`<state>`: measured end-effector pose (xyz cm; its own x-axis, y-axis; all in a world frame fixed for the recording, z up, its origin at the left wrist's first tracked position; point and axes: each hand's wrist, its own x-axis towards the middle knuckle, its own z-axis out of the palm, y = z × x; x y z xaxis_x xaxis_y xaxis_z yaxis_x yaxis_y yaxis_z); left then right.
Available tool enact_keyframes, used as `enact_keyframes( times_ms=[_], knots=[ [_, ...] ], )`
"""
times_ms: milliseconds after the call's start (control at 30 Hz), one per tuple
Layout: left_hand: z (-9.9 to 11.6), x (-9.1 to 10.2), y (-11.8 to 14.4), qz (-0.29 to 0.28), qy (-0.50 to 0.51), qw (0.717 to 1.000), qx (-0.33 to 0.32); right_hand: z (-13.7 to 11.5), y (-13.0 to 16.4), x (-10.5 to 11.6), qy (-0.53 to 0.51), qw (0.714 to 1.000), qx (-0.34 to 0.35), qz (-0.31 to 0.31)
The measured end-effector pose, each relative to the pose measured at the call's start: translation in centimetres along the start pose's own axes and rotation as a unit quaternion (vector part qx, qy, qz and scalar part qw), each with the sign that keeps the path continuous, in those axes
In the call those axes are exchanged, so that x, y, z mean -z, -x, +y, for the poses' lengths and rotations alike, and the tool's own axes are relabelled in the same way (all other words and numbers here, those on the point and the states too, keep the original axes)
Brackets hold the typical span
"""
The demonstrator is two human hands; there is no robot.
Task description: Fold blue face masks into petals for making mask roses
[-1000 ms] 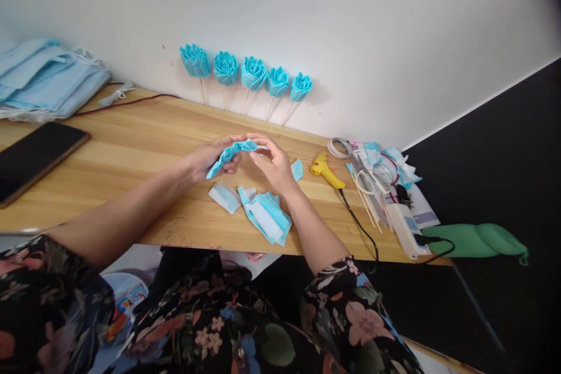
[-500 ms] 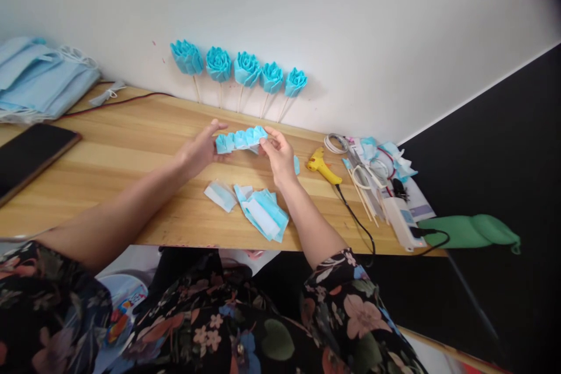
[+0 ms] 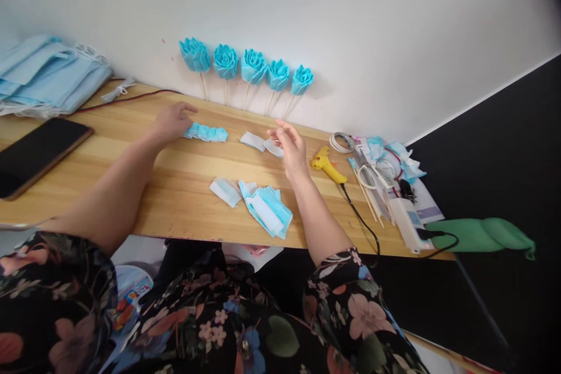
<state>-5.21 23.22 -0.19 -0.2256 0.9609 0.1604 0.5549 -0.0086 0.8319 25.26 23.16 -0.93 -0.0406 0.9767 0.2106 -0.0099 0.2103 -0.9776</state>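
A pleated light-blue fabric strip (image 3: 207, 132) lies low over the middle of the wooden table. My left hand (image 3: 172, 121) has its left end; the fingertips on that end are partly hidden behind the hand. To the right, my right hand (image 3: 290, 143) hovers with loosely bent fingers apart and nothing visible in them. Just beside its fingertips lie a pale piece (image 3: 274, 148) of fabric and a white piece (image 3: 253, 141). Nearer the front edge rest a small pile of blue and white fabric pieces (image 3: 266, 210) and a separate whitish piece (image 3: 225, 191).
Several blue fabric roses (image 3: 253, 66) on sticks lean against the wall. A stack of masks (image 3: 48, 79) and a phone (image 3: 41, 155) sit left. At right are a yellow glue gun (image 3: 328, 166) with cord, tape (image 3: 342, 142), scissors (image 3: 367, 176) and a power strip (image 3: 405, 223).
The pleated strip, held between both hands before, has gone left and down with my left hand. My right hand has let go of it, and pale pieces now show on the table.
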Motion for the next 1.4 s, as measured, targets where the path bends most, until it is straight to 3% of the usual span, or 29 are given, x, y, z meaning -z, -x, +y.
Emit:
enact_keyframes(
  times_ms=[100, 200, 300, 400, 633, 800, 933, 1000, 1067, 1133, 1233, 1300, 1400],
  knots=[
    [-0.6, 1.3, 0.1, 0.003, -0.18, 0.984, 0.012, 0.8, -0.9, 1.1, 0.05, 0.998, 0.038, 0.019],
    [-0.7, 1.2, 0.2, 0.03, -0.229, 0.973, -0.024, 1.7, -1.5, 1.9, 0.157, 0.985, 0.072, 0.025],
    [-0.9, 0.6, 0.1, 0.049, -0.254, 0.964, -0.068, 2.3, -1.7, 2.4, 0.287, 0.953, 0.098, 0.002],
    [-1.0, -0.1, -0.2, 0.066, -0.264, 0.956, -0.108, 2.4, -1.6, 2.5, 0.381, 0.914, 0.133, -0.036],
    [-0.8, -2.2, 0.1, 0.03, -0.263, 0.946, -0.186, 1.4, -0.5, 1.2, 0.496, 0.844, 0.176, -0.109],
    [0.5, -4.0, 1.6, 0.01, -0.219, 0.947, -0.234, 1.1, 0.0, 0.3, 0.531, 0.81, 0.205, -0.14],
    [1.9, -5.1, 3.0, -0.017, -0.176, 0.944, -0.279, 1.4, -0.4, -0.4, 0.547, 0.802, 0.199, -0.132],
    [2.4, -5.3, 3.4, -0.024, -0.156, 0.945, -0.286, 1.4, -0.5, -0.9, 0.535, 0.809, 0.202, -0.136],
    [2.7, -5.4, 3.7, -0.022, -0.128, 0.95, -0.283, 1.2, -0.4, -1.2, 0.485, 0.84, 0.207, -0.13],
    [2.9, -5.4, 3.9, -0.024, -0.084, 0.956, -0.28, 0.9, -0.1, -1.4, 0.383, 0.897, 0.193, -0.11],
    [3.2, -5.5, 4.3, -0.051, 0.004, 0.967, -0.249, 0.4, 0.6, -1.4, 0.173, 0.976, 0.103, -0.083],
    [3.4, -5.7, 4.5, -0.085, 0.069, 0.974, -0.2, 0.1, 0.9, -1.3, 0.063, 0.995, 0.028, -0.077],
    [3.6, -6.0, 4.8, -0.141, 0.201, 0.963, -0.109, -0.1, 1.2, -1.5, -0.022, 0.995, -0.033, -0.088]
  ],
)
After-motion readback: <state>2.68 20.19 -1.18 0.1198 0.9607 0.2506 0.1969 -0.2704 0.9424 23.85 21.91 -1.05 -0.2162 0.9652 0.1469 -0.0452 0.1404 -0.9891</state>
